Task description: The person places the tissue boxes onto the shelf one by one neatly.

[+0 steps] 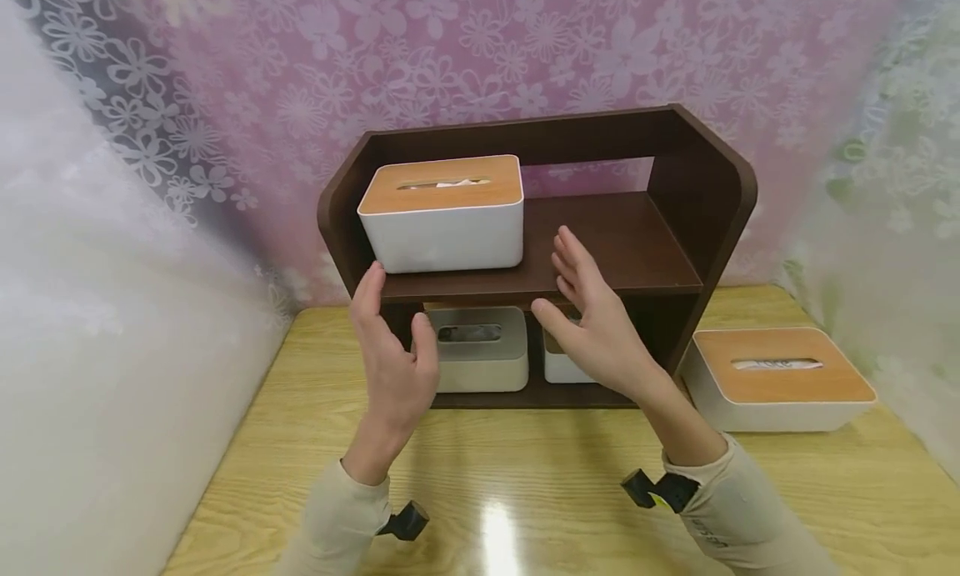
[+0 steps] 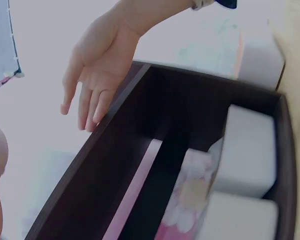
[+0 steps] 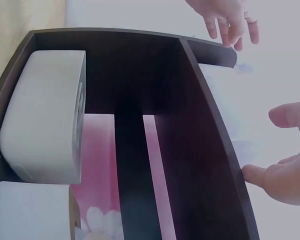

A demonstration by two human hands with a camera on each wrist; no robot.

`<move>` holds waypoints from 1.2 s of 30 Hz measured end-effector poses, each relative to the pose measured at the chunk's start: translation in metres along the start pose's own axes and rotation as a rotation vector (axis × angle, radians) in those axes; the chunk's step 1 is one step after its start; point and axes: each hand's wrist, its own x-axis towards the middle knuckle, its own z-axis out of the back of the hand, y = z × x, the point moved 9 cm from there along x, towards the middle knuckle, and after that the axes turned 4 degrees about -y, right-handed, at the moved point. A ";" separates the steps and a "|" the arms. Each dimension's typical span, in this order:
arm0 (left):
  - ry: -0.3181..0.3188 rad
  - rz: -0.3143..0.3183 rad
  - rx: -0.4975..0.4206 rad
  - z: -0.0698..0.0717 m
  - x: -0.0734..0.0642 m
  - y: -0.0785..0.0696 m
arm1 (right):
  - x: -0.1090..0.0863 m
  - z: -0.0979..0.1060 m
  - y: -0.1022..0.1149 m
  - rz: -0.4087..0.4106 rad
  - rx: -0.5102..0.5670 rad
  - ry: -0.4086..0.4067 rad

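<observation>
A white tissue box (image 1: 450,238) with a wood-toned lid stands on the left of the upper shelf in a dark brown two-tier rack (image 1: 615,234). Its lid slot shows a bit of white tissue. My left hand (image 1: 397,368) is raised before the rack, fingertips close to the box's lower left corner, thumb spread. To the right, my right hand (image 1: 600,330) hovers in front of the upper shelf's front edge, fingers extended and thumb apart. Both palms face inward with nothing held between them. In the right wrist view, my right hand (image 3: 285,175) overlaps the shelf's edge.
On the lower tier sit a grey-lidded box (image 1: 480,372) and a smaller white box (image 1: 567,369), partly hidden by my right hand. Another wood-lidded tissue box (image 1: 787,413) stands on the wooden table (image 1: 525,476), right of the rack. Flowered curtain (image 1: 480,51) hangs behind.
</observation>
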 end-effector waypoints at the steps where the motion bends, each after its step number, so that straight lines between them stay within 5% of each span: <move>1: -0.015 -0.023 -0.013 0.000 -0.003 -0.005 | -0.004 0.002 0.000 0.001 0.009 -0.001; 5: -0.024 -0.142 -0.025 -0.007 -0.017 -0.026 | -0.023 0.013 -0.003 0.000 0.019 -0.007; 10: 0.044 -0.275 -0.015 -0.029 -0.034 -0.046 | -0.044 0.032 -0.009 -0.023 0.046 -0.025; 24: 0.353 -0.417 -0.115 -0.110 -0.094 -0.084 | -0.085 0.095 -0.034 -0.029 0.106 -0.200; 31: 0.527 -0.378 -0.161 -0.158 -0.126 -0.103 | -0.099 0.132 -0.056 -0.052 0.152 -0.324; 36: 0.785 -0.232 -0.176 -0.204 -0.150 -0.114 | -0.113 0.164 -0.084 -0.126 0.084 -0.373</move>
